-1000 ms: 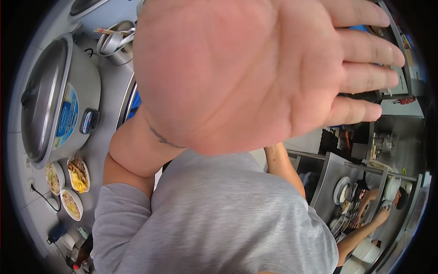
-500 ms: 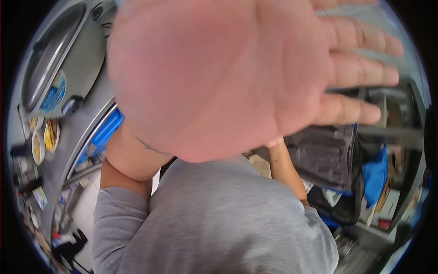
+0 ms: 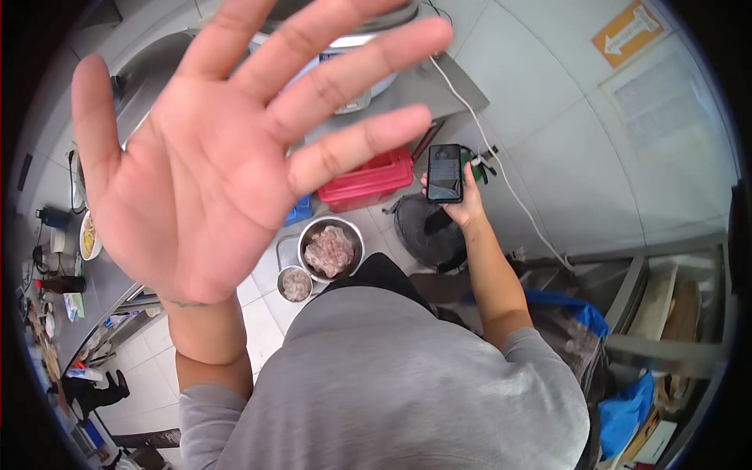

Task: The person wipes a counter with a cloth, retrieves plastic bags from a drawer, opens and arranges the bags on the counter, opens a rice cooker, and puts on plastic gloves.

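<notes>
My left hand (image 3: 204, 172) is raised close to the camera, palm toward me and fingers spread, holding nothing. It hides part of the counter behind it. Farther off, my right hand (image 3: 468, 207) grips a black smartphone (image 3: 444, 174) with its screen facing up; small text on the screen is unreadable. On the floor below stands a large metal bowl (image 3: 359, 244) holding what looks like pinkish raw meat (image 3: 329, 251). Beside it is a smaller metal bowl (image 3: 283, 293) of pale food.
A red lidded container (image 3: 368, 184) stands behind the bowls, near a black bin (image 3: 427, 235). A white cable (image 3: 513, 188) runs down the tiled wall. Metal counters (image 3: 86, 321) with dishes line the left; a metal rack (image 3: 666, 348) is at the right.
My left hand has moved left and away from the camera, its fingers now pointing up. The view has shifted, bringing my right hand with the smartphone and the floor bowls into sight.
</notes>
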The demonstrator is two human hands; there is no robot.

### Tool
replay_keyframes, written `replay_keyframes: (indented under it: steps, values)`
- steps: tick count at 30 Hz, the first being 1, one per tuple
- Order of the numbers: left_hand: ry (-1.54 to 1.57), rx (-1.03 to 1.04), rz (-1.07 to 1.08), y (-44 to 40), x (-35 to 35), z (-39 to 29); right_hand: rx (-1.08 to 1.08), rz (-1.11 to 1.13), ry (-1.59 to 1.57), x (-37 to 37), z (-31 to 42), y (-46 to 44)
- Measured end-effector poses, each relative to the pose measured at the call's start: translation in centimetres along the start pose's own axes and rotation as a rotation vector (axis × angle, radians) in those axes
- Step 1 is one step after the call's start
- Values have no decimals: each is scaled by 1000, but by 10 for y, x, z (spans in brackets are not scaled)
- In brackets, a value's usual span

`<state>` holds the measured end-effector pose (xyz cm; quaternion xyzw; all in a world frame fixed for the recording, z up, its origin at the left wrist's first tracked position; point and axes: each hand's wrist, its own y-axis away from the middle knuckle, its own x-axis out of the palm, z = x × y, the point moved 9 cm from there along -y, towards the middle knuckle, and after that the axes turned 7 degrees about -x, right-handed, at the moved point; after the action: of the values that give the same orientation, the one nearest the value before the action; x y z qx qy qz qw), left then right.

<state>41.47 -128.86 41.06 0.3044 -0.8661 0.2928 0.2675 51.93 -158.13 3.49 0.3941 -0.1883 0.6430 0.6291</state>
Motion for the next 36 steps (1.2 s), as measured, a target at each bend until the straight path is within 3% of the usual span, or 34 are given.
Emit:
replay_keyframes:
  steps: [5, 9, 11, 14, 15, 17, 21, 23, 26, 36]
  values:
    - [33, 60, 31, -62, -17, 3, -3, 6, 317, -32, 56, -135]
    - [69, 185, 234, -117, -73, 17, 7, 12, 546, -40, 98, -228]
    - [60, 169, 109, -156, -84, 13, 59, 43, 565, -45, 107, -259]
    - [5, 134, -40, -206, -110, 22, -29, -94, 764, -58, 124, -296]
    - [-11, 123, -77, -220, -119, 28, -193, -54, 853, -67, 130, -310]
    - [-36, 93, -145, -245, -140, 45, -279, -30, 782, -100, 120, -342]
    - [-74, 15, -252, -288, -173, 69, -387, -76, 717, -72, 130, -325]
    - [-94, -25, -290, -307, -188, 84, -320, -40, 545, -139, 98, -370]
    - [-111, -81, -326, -331, -205, 101, -270, -69, 435, -179, 76, -390]
    - [-125, -215, -377, -372, -238, 135, -202, -37, 573, -117, 103, -341]
